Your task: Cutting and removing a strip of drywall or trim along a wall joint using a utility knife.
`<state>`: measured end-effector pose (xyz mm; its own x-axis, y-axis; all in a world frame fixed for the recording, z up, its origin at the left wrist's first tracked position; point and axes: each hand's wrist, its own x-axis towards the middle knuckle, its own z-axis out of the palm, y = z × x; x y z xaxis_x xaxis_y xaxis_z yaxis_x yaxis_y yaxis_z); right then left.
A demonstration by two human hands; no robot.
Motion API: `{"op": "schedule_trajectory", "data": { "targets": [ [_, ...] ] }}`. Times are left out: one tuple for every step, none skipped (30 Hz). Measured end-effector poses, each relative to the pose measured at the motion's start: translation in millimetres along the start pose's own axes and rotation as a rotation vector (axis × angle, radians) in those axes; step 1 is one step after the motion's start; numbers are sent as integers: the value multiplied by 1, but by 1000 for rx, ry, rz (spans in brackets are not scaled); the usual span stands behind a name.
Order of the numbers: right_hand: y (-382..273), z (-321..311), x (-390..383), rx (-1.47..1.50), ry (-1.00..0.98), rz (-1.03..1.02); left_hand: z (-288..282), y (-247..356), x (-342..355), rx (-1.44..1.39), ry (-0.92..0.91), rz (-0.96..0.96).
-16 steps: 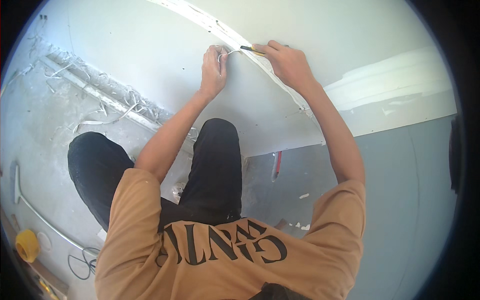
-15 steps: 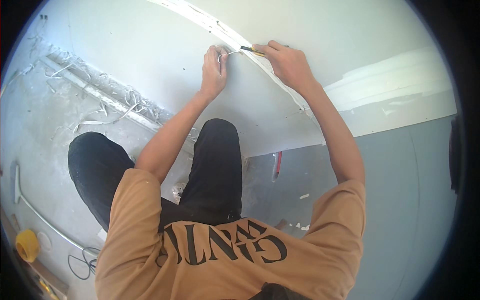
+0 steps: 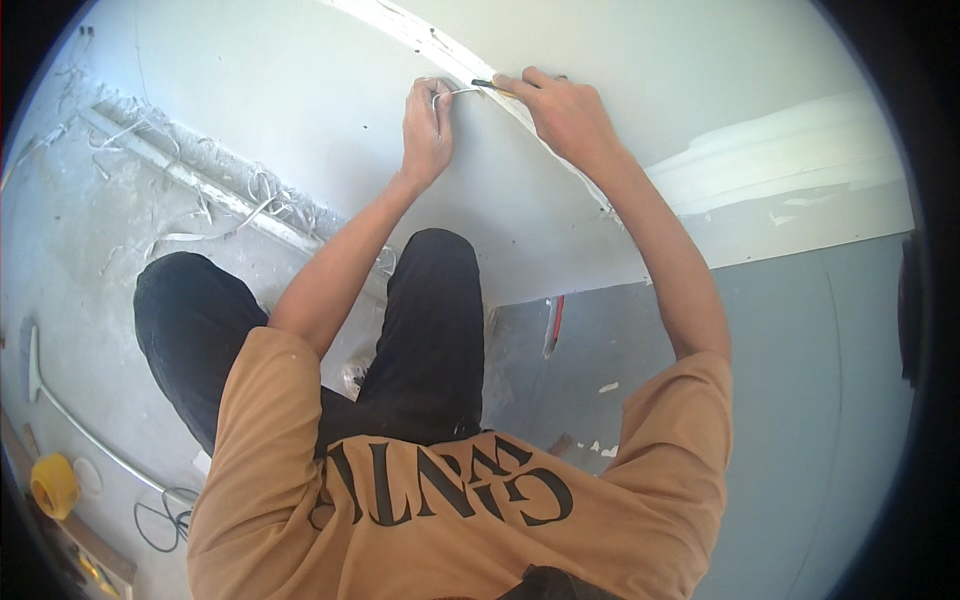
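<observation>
My left hand is closed in a pinch on a thin white strip, which runs taut from the fingers toward the white seam on the pale wall panel. Just right of it, my right hand grips a utility knife with a black front end and some yellow on its body. The knife's dark tip lies over the seam, where the strip meets it. Too little shows to tell whether the blade is cutting in. Both hands are up against the panel, a short distance apart.
White shavings and curled strips litter the floor along the wall's base. At the left lie a long-handled tool, a yellow roll and a dark cable. A red object is beyond my knees; a white smooth patch marks the right wall.
Both hands have moved slightly up and left along the seam, the knife tip with them. The white strip between the hands looks straighter now.
</observation>
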<state>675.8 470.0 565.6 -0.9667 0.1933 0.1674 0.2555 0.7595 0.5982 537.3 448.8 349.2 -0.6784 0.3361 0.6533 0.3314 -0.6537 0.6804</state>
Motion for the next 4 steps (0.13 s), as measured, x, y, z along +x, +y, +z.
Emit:
{"op": "schedule_trajectory", "data": {
  "targets": [
    [0,-1,-1,-55,-17,-6,2,0,1,1,3,-3],
    [1,0,-2,-54,-21,-5,3,1,2,2,7,-7],
    [4,0,-3,-29,-43,-2,3,1,1,-9,1,-38],
    [7,2,-2,-4,-63,-1,3,1,1,-17,-4,-67]
  ]
}}
